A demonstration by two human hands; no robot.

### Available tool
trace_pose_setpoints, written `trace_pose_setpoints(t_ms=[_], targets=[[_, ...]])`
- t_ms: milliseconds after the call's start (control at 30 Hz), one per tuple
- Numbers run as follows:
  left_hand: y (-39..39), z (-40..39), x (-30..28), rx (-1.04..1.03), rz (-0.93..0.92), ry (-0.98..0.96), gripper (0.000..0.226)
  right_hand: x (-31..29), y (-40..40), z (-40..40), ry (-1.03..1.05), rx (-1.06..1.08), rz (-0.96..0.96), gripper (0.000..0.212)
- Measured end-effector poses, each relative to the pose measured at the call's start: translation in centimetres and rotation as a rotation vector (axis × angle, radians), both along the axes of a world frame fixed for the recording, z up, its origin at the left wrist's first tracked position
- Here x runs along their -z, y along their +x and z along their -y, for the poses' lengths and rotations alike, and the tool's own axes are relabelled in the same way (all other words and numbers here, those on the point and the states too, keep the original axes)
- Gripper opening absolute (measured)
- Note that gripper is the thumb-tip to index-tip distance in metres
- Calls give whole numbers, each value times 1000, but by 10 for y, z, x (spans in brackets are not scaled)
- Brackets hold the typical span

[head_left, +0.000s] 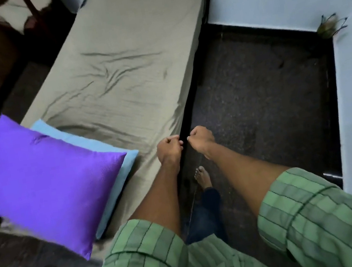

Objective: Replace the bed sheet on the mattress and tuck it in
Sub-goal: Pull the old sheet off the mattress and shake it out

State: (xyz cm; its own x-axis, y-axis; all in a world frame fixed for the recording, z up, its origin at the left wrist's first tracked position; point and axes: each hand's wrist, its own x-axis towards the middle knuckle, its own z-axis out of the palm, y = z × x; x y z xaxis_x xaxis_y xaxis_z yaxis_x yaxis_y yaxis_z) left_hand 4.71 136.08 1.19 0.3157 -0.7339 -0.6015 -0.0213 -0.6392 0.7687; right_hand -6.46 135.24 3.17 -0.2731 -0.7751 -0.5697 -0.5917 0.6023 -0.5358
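Head view: a grey-green bed sheet (127, 71) covers the mattress running from centre to top of frame, creased mid-bed. My left hand (169, 149) and right hand (201, 139), both curled into fists, meet at its lower right edge; whether they pinch cloth I cannot tell. A purple pillow (43, 179) lies lower left on a blue pillow (102, 145). Dark speckled floor (269, 99) fills the right.
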Motion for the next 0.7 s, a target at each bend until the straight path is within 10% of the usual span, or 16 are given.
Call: trace_pose_setpoints(t_ms=[700], targets=[[-263, 463, -47, 265, 221, -49, 22, -43, -299, 471, -198, -286, -160, 8]])
